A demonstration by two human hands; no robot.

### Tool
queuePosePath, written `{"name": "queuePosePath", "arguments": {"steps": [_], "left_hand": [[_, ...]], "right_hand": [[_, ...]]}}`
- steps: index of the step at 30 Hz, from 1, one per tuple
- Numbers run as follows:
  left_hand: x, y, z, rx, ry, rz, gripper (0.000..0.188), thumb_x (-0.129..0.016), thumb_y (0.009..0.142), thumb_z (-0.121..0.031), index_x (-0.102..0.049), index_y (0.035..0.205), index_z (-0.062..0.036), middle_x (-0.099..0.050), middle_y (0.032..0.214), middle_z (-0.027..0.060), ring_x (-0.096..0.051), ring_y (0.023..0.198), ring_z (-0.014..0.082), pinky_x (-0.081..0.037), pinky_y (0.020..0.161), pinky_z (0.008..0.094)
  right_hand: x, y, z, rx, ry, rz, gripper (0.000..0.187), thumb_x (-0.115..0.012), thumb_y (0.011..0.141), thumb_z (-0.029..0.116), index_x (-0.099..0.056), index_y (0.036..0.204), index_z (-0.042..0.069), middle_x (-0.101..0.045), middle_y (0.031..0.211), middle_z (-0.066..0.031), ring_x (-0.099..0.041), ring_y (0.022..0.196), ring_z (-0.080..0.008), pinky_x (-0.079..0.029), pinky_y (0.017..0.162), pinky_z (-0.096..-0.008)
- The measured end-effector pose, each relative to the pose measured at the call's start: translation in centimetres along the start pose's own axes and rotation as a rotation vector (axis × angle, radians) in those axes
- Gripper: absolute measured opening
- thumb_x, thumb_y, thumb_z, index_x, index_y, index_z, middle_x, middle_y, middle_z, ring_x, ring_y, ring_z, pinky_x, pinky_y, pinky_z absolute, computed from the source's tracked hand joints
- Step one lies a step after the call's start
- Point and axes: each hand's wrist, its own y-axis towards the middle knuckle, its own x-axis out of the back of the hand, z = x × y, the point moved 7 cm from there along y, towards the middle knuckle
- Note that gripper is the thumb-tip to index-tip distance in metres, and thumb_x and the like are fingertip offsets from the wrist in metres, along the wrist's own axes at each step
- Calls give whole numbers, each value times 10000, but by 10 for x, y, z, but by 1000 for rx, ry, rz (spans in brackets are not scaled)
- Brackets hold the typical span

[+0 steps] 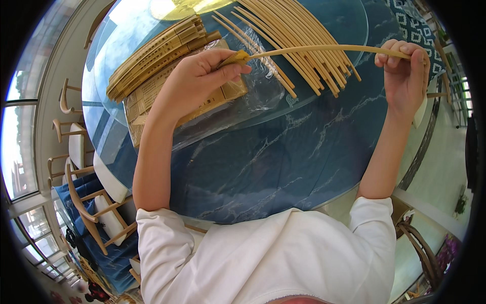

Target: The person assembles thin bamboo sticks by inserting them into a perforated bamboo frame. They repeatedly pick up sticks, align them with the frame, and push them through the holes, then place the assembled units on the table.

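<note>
My left hand (210, 73) pinches a yellow-gold paper chopstick sleeve (238, 58), most of it hidden behind the fingers. One end of a pale wooden chopstick (324, 48) meets the sleeve's mouth; whether the tip is inside, I cannot tell. Out to the right, my right hand (407, 73) grips the chopstick's other end, holding it roughly level above the table. Beyond my left hand lies a stack of gold paper sleeves (157, 55). A row of loose chopsticks (298, 38) is spread on the glass between and beyond my hands.
Under the stack are more printed paper sleeves (139, 96) on clear plastic wrap (260, 96). A round glass turntable (362, 25) tops the blue marbled table (273, 167). A yellow object (187, 6) stands at the far edge. Wooden chairs (83, 197) are at the left.
</note>
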Motion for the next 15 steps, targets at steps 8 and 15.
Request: {"name": "queuePosePath", "arguments": {"steps": [8,15], "left_hand": [[-3,-5,-9,-103,49,45,289,-681,1066,-110,-714,1319,27,-798,1174,131,-768,1081,192,-607,971,296],[1,-6,-12,-166,-113,67,309,-664,1087,-192,-719,1300,26,-793,1184,160,-779,1074,231,-622,976,354]], "right_hand": [[7,0,-5,-17,41,-11,346,-425,1186,244,-695,1160,29,-664,862,-111,-656,858,-272,-583,750,-408],[9,0,4,-2,30,-6,357,-448,1177,273,-711,1172,31,-664,874,-110,-650,859,-277,-576,736,-403]]}}
